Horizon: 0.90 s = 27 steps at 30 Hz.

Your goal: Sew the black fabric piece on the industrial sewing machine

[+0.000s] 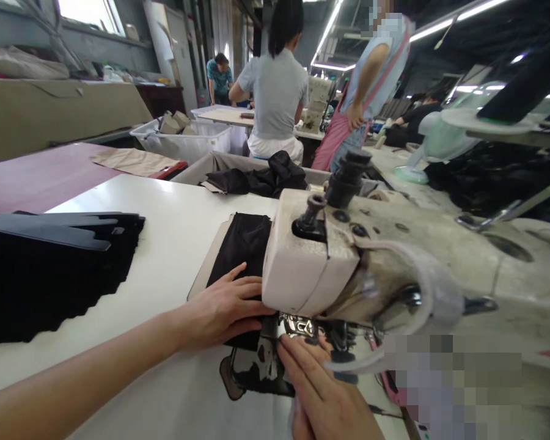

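Note:
My left hand lies flat, fingers spread, on a piece of black fabric that runs under the head of a cream sewing machine. My right hand sits just in front of the needle area, fingertips pressing the near edge of the fabric onto the machine bed. A tan backing layer shows along the fabric's left edge. The needle itself is hidden behind the machine head.
A stack of black cut pieces lies on the white table to the left. Behind it sit a bin with black cloth and a white crate. Three people stand or work at the back. A fan is at right.

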Tool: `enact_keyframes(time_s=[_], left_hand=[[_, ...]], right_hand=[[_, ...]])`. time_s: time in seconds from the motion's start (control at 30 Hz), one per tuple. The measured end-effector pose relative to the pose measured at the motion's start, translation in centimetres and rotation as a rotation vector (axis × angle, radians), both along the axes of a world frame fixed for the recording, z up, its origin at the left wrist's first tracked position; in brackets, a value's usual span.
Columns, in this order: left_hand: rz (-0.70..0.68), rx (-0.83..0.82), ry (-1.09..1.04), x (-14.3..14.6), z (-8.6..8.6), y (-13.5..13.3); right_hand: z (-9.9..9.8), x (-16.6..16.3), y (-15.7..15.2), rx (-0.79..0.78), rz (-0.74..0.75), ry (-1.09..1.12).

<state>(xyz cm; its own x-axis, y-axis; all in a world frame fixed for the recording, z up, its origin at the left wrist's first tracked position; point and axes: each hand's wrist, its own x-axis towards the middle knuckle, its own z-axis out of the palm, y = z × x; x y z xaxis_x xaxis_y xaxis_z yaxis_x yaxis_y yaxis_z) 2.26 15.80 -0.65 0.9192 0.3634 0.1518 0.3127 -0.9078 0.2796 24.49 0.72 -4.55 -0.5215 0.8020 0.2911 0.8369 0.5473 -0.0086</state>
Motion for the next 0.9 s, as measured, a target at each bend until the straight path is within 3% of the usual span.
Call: enact_keyframes(time_s=[0.1, 0.2, 0.27, 0.37, 0.43, 0.47, 0.53, 0.63, 0.77, 0.83, 0.9], left_hand=[[0.054, 0.017, -0.006, 0.1, 0.2, 0.3], [0.179, 0.047, -0.032, 0.0, 0.5, 0.5], [0.265, 0.076, -0.056, -0.2, 0.6, -0.3], [0.367, 0.218, 0.053, -1.1, -0.1, -3.3], [0.418, 0.351, 0.099, -1.8, -1.1, -5.9], [0.404, 0.393, 0.062, -2.1, -1.7, -6.9], [0.360, 0.399, -0.022, -2.5, -2.8, -8.3], [0.328, 0.355, -0.056, -3.0, -3.9, -8.6], [0.300, 0.326, -0.027, -3.7, -4.6, -8.3], [0.276, 0.324, -0.021, -3.9, -4.8, -8.4], [0.248, 0.336, -0.004, -4.0, -5.0, -8.5]], right_hand=[[0.6, -0.5, 0.0, -0.037, 0.013, 0.114], [0.9, -1.0, -0.9, -0.183, -0.053, 0.413], [1.1, -1.1, -2.1, -0.377, -0.147, 0.869], [1.9, -1.0, -3.9, -0.852, -0.316, 1.759], [2.8, -1.2, -4.5, -1.201, -0.384, 2.058], [3.4, -1.5, -4.5, -1.339, -0.421, 2.084], [4.6, -2.2, -4.0, -1.429, -0.485, 2.052], [5.5, -3.3, -3.0, -1.325, -0.532, 1.902], [4.5, -3.4, -3.1, -1.119, -0.420, 1.590], [3.5, -3.5, -3.7, -1.039, -0.314, 1.638], [2.9, -4.0, -4.3, -1.038, -0.272, 1.840]])
